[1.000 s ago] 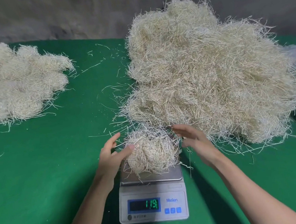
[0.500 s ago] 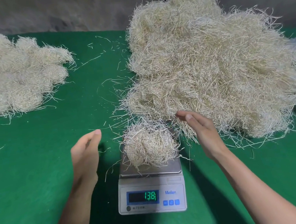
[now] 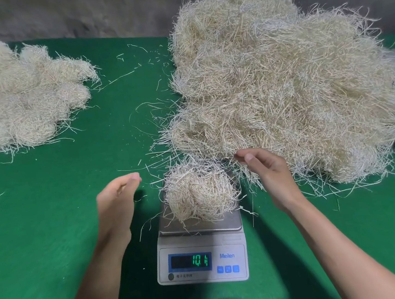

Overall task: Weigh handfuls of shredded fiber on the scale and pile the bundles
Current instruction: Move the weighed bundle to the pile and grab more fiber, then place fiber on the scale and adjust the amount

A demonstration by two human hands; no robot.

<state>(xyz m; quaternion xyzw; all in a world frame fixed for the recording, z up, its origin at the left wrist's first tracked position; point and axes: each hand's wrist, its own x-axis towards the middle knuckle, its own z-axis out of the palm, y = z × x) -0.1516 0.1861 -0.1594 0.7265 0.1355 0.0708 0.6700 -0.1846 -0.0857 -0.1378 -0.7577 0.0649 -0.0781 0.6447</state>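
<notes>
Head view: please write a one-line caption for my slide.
Shredded-fiber bundle on the scale; left hand open beside it, right hand at the loose pile.

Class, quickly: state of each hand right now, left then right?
Left hand: open, holding nothing.
Right hand: fingertips together at the loose fiber heap; grip on strands cannot be told.
</notes>
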